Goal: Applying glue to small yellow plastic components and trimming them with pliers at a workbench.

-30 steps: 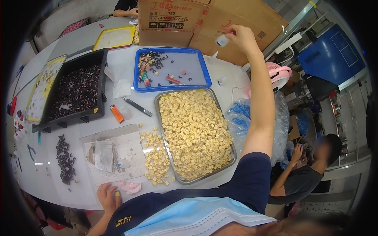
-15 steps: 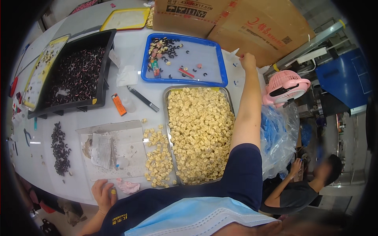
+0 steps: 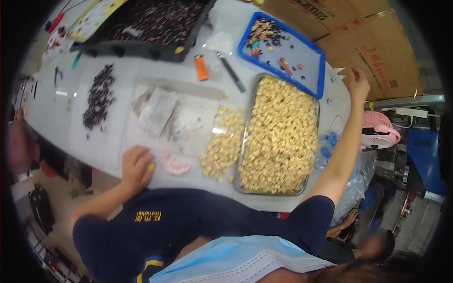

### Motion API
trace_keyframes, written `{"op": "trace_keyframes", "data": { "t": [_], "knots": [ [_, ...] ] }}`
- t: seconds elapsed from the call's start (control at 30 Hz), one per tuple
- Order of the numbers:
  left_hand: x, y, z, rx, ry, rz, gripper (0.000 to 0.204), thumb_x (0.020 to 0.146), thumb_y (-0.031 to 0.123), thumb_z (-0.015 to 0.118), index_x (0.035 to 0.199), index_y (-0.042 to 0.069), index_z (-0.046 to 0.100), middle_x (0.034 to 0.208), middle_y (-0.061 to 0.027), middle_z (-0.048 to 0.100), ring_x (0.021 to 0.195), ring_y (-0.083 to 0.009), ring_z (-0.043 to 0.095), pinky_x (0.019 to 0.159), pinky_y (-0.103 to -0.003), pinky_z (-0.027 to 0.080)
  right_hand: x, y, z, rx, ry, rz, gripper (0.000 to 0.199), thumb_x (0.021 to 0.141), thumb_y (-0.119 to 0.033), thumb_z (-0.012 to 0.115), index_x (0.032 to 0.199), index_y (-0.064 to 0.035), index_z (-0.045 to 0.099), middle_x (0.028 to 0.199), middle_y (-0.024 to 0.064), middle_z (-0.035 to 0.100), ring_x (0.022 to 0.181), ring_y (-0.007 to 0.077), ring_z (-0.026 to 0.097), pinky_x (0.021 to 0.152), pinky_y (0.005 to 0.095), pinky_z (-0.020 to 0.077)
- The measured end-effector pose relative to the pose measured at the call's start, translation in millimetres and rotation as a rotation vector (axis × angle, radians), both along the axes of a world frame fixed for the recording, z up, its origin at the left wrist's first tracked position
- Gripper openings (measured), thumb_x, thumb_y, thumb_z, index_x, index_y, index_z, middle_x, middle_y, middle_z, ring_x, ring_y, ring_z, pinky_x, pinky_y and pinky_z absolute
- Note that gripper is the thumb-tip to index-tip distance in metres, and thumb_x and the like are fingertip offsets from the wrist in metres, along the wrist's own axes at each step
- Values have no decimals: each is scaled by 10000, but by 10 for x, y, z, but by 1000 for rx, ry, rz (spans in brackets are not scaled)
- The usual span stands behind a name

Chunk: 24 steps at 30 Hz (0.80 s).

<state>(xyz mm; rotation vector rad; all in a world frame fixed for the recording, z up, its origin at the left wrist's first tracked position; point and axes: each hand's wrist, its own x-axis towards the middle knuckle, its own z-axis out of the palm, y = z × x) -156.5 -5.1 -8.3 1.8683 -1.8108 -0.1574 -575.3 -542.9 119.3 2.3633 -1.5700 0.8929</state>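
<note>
Right arm at full stretch here, and the right hand is way out at the far edge of the table, fingers bunched and blurred; whether they pinch anything, I cannot tell. Just to its left stands a white pointed nozzle, and nearer the body from there, a small bottle, too blurry to read. I judge the step in hand to be a reach among these small items; any next move there calls for a light, precise pinch, since the nozzle looks easy to knock over.

Over to the left hand: it rests at the near table edge, fingers loosely curled, nothing seen in them, a yellow band on one finger. Just right of it lies a crumpled pink wad; beyond, a grey board bears folded paper.

Between the hands, a steel tray is heaped with pale yellow pieces. Left of the right hand sits a blue tray; below it and to the right, a pink fan.

And the writing! Cartons behind the right hand carry red and dark print; yellow lettering marks the navy shirt. The folded paper's print is unreadable.
</note>
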Motion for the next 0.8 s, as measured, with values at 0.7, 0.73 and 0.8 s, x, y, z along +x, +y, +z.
{"op": "trace_keyframes", "data": {
  "t": [0.7, 0.73, 0.8],
  "knots": [
    [34, 251, 0, -404, 106, -40, 237, 712, 67, 621, 944, 74, 577, 1003, -77, 542, 990, -253, 511, 837, -380, 346, 2583, 3907, -1205, 868, -429, 476, 504, 749, -224, 680, 1178, -25, 506, 965, 134, 633, 852, 195, 608, 738, 297, 470],
    [34, 259, -6, -413, 121, -46, 236, 715, 67, 620, 947, 76, 578, 1004, -74, 543, 990, -251, 511, 840, -379, 346, 2581, 3914, -1182, 945, -471, 439, 454, 765, -215, 669, 1148, -21, 522, 916, 112, 646, 804, 155, 609, 700, 277, 467],
    [48, 283, -21, -436, 131, -55, 240, 716, 64, 618, 952, 79, 579, 1006, -71, 545, 991, -245, 511, 845, -376, 345, 2595, 3964, -1116, 904, -582, 471, 338, 808, -177, 639, 1088, -11, 544, 895, 73, 645, 787, 86, 582, 694, 235, 454]
  ]
}}
